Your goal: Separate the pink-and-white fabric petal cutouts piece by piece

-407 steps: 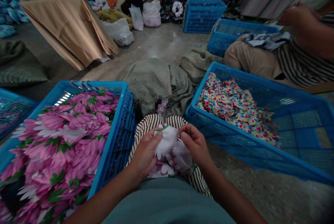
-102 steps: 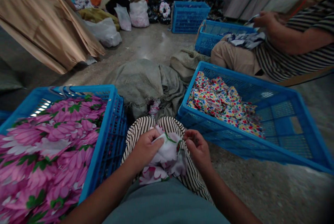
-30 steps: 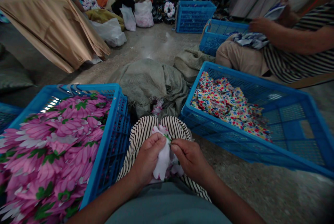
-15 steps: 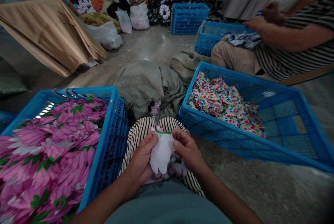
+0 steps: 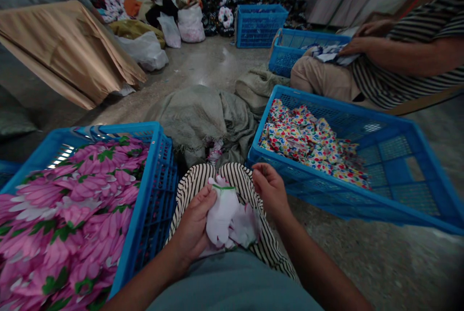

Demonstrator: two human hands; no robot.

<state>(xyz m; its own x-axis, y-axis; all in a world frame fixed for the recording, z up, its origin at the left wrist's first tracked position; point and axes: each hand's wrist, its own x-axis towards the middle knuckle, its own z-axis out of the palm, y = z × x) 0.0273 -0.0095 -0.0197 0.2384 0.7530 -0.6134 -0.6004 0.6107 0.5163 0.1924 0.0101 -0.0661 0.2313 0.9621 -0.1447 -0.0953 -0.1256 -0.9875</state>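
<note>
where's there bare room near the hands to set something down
Bare floor lies between the right forearm and right crate. That crate's right end is bare too. Crowded: the lap, with white cloth on it, and the left crate, heaped with pink petals.

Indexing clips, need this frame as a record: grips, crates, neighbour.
Left grip: holding green-edged white petal-shaped cloth
Right grip: curled, apart from that cloth; too small to tell if it pinches anything
Left crate: blue, heaped with pink-and-green petal pieces
Right crate: blue, partly filled with multicoloured printed cloth
Neighbour: seated beyond right crate, striped top
</note>
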